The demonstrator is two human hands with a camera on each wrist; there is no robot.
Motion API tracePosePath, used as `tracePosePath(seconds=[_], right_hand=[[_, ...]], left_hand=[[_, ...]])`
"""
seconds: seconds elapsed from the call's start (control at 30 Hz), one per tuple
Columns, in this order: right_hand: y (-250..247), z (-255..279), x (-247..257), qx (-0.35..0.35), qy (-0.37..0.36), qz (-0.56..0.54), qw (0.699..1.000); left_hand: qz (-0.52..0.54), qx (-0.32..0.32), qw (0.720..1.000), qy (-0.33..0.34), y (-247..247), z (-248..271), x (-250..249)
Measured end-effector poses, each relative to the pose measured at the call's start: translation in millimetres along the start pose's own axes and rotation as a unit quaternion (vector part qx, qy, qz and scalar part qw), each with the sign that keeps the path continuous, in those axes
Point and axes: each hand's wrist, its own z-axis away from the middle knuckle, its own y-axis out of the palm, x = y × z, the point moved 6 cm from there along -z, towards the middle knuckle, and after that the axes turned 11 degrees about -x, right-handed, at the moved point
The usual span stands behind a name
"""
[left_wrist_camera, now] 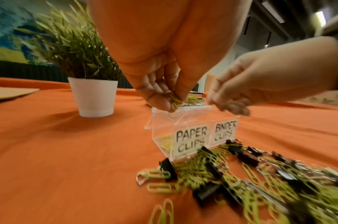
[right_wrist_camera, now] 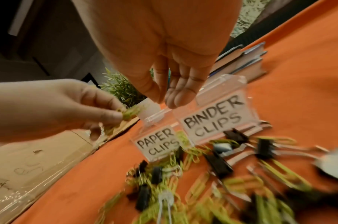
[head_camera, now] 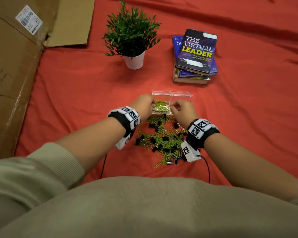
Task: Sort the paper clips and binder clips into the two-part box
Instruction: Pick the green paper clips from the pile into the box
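Note:
A clear two-part box [head_camera: 181, 97] stands on the red cloth, labelled PAPER CLIPS on the left and BINDER CLIPS on the right [right_wrist_camera: 212, 121]. Green paper clips [head_camera: 162, 105] lie in the left part. My left hand [head_camera: 144, 105] pinches a small bunch of green paper clips [left_wrist_camera: 176, 103] just above that left part [left_wrist_camera: 160, 131]. My right hand [head_camera: 180, 109] hovers over the box's middle with fingers [right_wrist_camera: 180, 94] pointing down and nothing visible in them. A mixed pile of green paper clips and black binder clips [head_camera: 162, 140] lies in front of the box.
A potted plant in a white pot [head_camera: 132, 36] stands behind the box to the left. A stack of books [head_camera: 194, 55] lies behind to the right. Flattened cardboard [head_camera: 12, 66] covers the left side. Red cloth lies around the pile.

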Motion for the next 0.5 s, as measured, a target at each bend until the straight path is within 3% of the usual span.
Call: tracePosePath(seconds=[0.1, 0.23, 0.5], right_hand=[[7.5, 28.6, -23.6, 0.074, 0.003, 0.031, 0.997], [20.8, 57.4, -43.7, 0.167, -0.047, 0.121, 0.977], [32.7, 83.2, -47.4, 0.201, -0.141, 0.203, 0.948]], left_hand=[[-0.047, 0.009, 0.999, 0.017, 1.2, -19.8, -8.6], [-0.090, 0.040, 0.995, 0.018, 14.2, -25.2, -16.5], [-0.033, -0.018, 0.999, 0.034, 23.7, 23.1, -20.5]])
